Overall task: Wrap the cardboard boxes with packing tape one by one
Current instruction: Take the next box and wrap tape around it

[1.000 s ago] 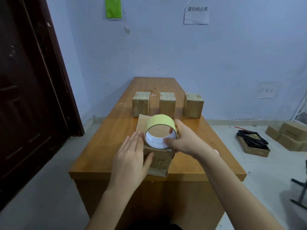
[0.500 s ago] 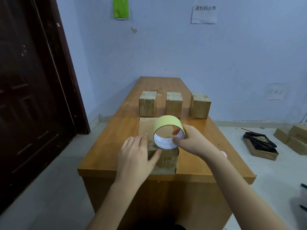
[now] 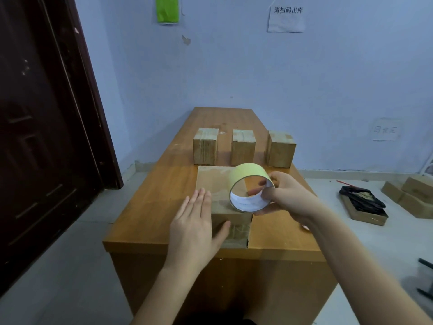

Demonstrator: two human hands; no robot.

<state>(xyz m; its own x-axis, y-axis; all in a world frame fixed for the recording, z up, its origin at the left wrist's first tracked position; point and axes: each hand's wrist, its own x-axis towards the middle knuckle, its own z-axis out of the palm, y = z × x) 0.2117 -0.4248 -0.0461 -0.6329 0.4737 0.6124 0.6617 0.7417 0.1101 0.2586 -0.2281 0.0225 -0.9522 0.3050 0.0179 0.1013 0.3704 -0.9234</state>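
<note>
Left hand (image 3: 195,227) flat, steadying cardboard box (image 3: 221,195) at desk (image 3: 150,207) front edge | right hand (image 3: 289,199) gripping tape roll (image 3: 250,187), now carried further along box top | taping under way

Counts around the long orange-brown wooden table (image 3: 150,207)

On the table stand three small upright brown cardboard boxes (image 3: 243,147) in a row toward its far end, and one larger flat brown cardboard box (image 3: 215,184) lies at its near edge, making four boxes on it. One wide roll of yellow-green packing tape (image 3: 246,174) is above the flat box. Two bare hands are over the table's near end, a left hand (image 3: 195,227) and a right hand (image 3: 289,195). On the floor right of the table lie one open cardboard tray of dark items (image 3: 363,207) and at least two more brown cartons (image 3: 412,195).
</note>
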